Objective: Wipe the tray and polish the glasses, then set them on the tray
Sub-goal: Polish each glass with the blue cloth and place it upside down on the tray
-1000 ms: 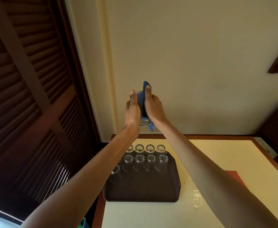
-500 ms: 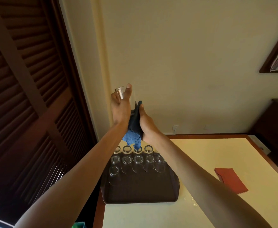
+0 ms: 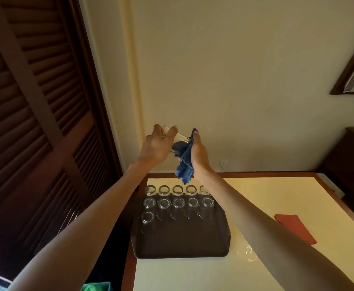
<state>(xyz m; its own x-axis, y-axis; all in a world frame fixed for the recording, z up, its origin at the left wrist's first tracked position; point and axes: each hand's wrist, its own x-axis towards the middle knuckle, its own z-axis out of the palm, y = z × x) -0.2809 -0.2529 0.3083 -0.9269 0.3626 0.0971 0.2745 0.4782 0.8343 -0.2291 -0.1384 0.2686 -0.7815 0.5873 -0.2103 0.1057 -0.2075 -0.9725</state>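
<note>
High above the table, my left hand [image 3: 158, 147] grips a clear glass [image 3: 179, 138] by its base end, tilted sideways. My right hand [image 3: 199, 152] holds a blue cloth [image 3: 184, 162] against the glass's open end, part of it pushed inside and the rest hanging down. Below, a dark brown tray [image 3: 180, 242] lies on the cream table [image 3: 255, 190]. Several upturned glasses [image 3: 178, 201] stand in rows at its far end, and a single one [image 3: 147, 217] starts a nearer row on the left.
A folded red cloth [image 3: 295, 227] lies on the table right of the tray. A wet glint [image 3: 248, 254] shows near the tray's front right corner. Dark louvred doors [image 3: 35, 122] fill the left; a dark cabinet [image 3: 348, 160] stands far right.
Both hands have come down from high up. The glass has tipped from upright to sideways, and the cloth now sits at its mouth.
</note>
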